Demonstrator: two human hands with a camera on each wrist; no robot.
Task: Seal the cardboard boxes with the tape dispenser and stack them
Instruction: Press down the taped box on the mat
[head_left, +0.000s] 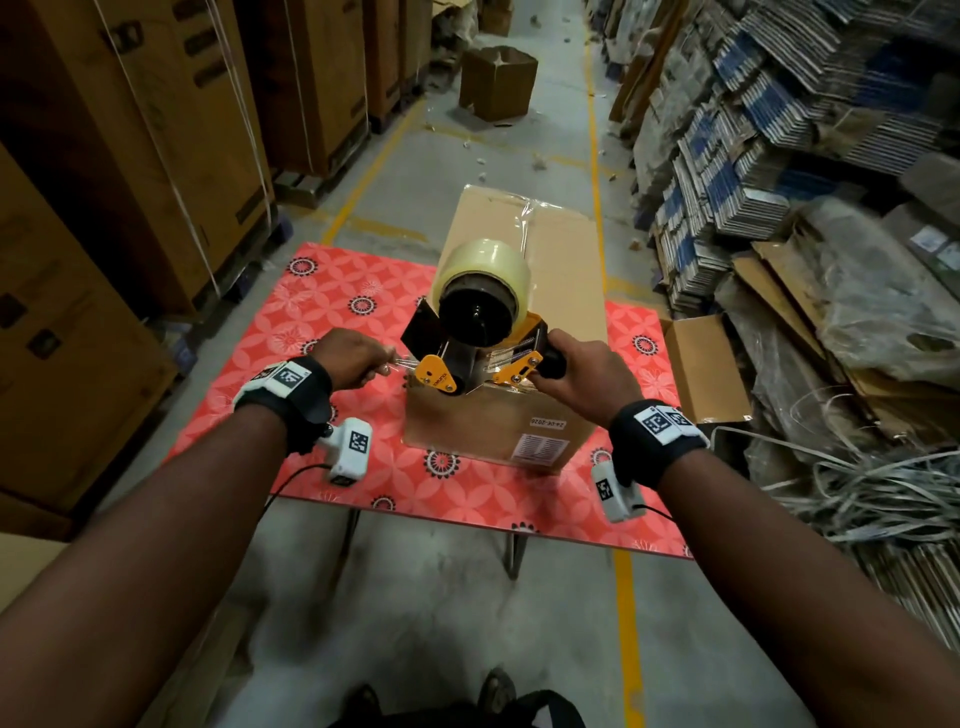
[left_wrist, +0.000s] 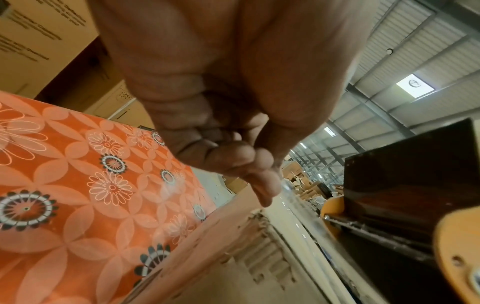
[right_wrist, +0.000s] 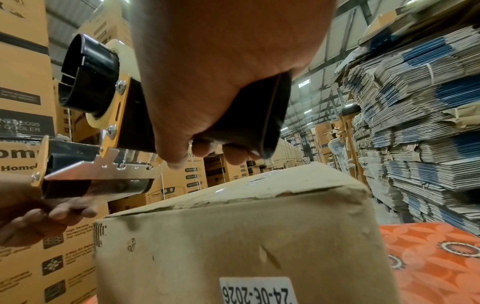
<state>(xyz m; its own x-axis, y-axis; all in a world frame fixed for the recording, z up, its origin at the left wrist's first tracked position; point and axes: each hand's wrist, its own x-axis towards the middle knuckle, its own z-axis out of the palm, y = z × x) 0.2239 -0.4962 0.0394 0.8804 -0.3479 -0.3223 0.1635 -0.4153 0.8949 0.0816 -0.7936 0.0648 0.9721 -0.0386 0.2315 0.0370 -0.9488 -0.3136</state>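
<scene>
A brown cardboard box (head_left: 524, 410) with a white label lies lengthwise on the red flowered table (head_left: 322, 306). Over its near top edge hangs a yellow and black tape dispenser (head_left: 467, 332) carrying a roll of clear tape (head_left: 485, 262). My right hand (head_left: 582, 384) grips the dispenser's black handle (right_wrist: 249, 121). My left hand (head_left: 353, 358) pinches the free end of the clear tape (head_left: 402, 365) just left of the dispenser's roller. In the left wrist view the fingertips (left_wrist: 265, 185) press together on the tape above the box corner (left_wrist: 249, 230). A strip of tape runs along the box top.
A small open box (head_left: 706, 369) sits at the table's right edge. Tall cartons (head_left: 156, 156) line the left of the aisle, flattened cardboard stacks (head_left: 779, 130) and loose strapping (head_left: 857, 483) the right. Another carton (head_left: 496, 83) stands on the floor beyond.
</scene>
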